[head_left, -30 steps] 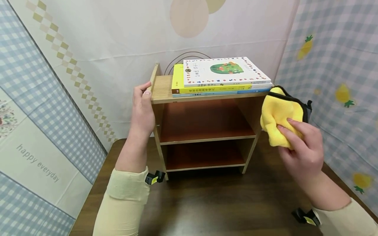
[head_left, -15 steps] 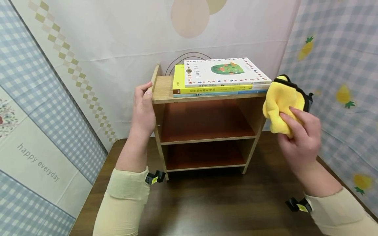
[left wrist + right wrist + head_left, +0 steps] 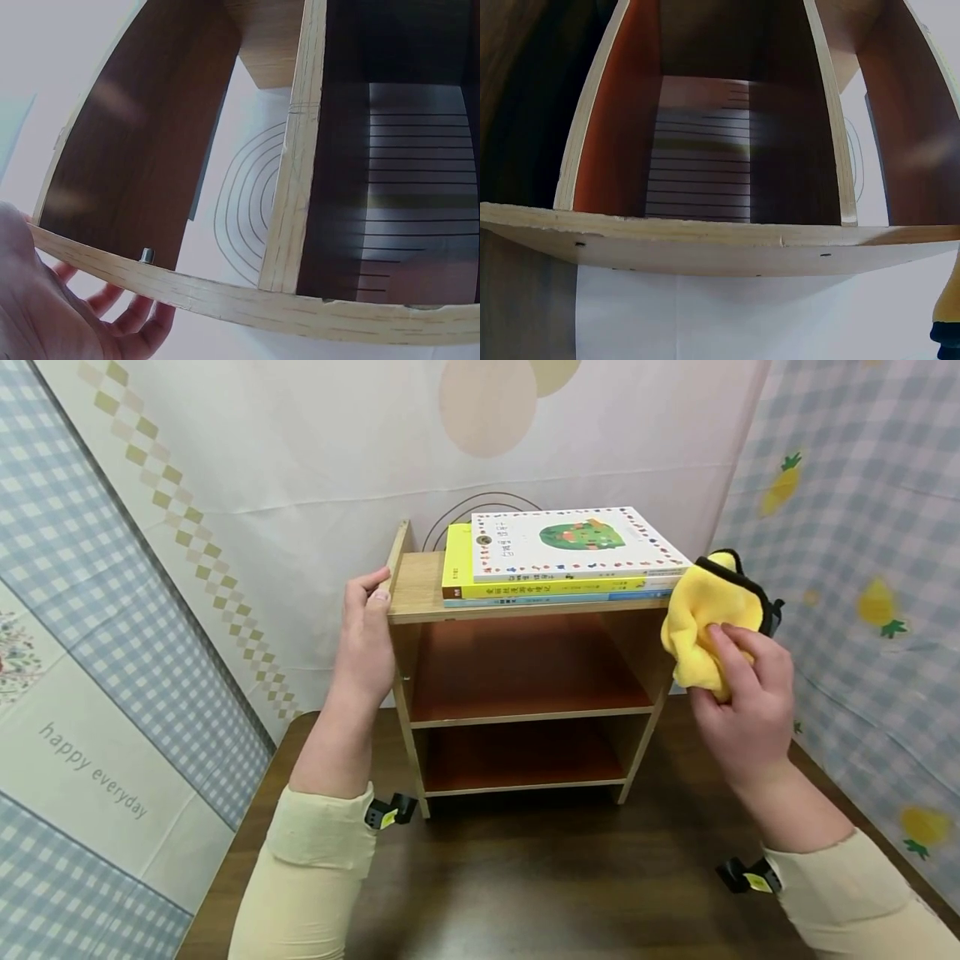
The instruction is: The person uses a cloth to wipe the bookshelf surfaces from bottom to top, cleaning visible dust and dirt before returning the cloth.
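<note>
A small wooden shelf (image 3: 525,720) stands on the dark table, with a stack of books (image 3: 570,585) on its top board. My left hand (image 3: 365,647) grips the raised left side panel (image 3: 397,556) at the top; in the left wrist view its fingers (image 3: 139,319) curl round behind the panel's edge. A yellow cloth (image 3: 705,618) with black trim is pinched in my right hand (image 3: 750,706), bunched against the top right corner of the shelf and the ends of the books. The cloth hides that corner. Only a sliver of the cloth (image 3: 950,296) shows in the right wrist view.
The uppermost book (image 3: 581,543) is white with a green picture, over a yellow one. Brown inner boards (image 3: 525,668) divide the open shelf. A white patterned curtain (image 3: 337,435) hangs close behind, and checked curtains (image 3: 885,693) flank the table (image 3: 525,877).
My right hand has moved up and to the left with the cloth, nearer the books' right end. My left hand stays on the side panel.
</note>
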### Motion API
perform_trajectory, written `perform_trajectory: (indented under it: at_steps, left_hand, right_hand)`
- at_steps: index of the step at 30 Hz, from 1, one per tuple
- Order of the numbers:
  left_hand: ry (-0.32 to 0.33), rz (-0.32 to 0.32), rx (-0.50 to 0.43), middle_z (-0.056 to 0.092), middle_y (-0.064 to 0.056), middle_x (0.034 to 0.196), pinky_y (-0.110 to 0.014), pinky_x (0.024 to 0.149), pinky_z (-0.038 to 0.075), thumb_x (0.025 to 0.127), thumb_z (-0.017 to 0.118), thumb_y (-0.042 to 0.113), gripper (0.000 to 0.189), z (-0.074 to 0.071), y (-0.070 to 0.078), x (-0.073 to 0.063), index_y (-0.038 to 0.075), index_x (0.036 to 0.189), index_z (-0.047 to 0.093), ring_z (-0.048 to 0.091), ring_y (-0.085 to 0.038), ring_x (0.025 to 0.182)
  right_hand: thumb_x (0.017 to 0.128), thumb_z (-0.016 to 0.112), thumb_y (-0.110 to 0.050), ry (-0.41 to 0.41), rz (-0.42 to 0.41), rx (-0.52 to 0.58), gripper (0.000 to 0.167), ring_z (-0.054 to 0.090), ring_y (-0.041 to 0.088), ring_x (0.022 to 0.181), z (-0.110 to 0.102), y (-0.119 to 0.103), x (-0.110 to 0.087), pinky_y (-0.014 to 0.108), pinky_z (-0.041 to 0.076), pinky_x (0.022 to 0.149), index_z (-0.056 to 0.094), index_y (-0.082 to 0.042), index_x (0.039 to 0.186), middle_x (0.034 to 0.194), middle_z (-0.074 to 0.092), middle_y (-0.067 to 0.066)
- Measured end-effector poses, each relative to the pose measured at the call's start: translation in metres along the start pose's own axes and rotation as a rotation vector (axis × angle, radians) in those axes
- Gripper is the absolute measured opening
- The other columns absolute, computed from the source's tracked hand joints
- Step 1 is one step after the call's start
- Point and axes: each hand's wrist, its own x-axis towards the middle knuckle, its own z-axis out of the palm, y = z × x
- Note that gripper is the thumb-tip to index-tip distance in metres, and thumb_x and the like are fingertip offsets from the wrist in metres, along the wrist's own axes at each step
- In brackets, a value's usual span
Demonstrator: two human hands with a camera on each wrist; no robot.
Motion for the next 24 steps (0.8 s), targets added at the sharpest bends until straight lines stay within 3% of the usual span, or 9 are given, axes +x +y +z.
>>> perform_trajectory:
  at_steps: [24]
  left_hand:
    - [-0.016,-0.027,-0.016,0.035,0.000,0.153,-0.037,0.111,0.026,0.103,0.031,0.033,0.045,-0.002,0.001,0.000,0.016,0.144,0.039,0.036,-0.016,0.134]
  right_hand:
    - [0.080,0.066,-0.010,-0.149,0.013,-0.042,0.035,0.053,0.049,0.097,0.000,0.016,-0.023,0.052,0.040,0.088,0.072,-0.003,0.113,0.111,0.062,0.024]
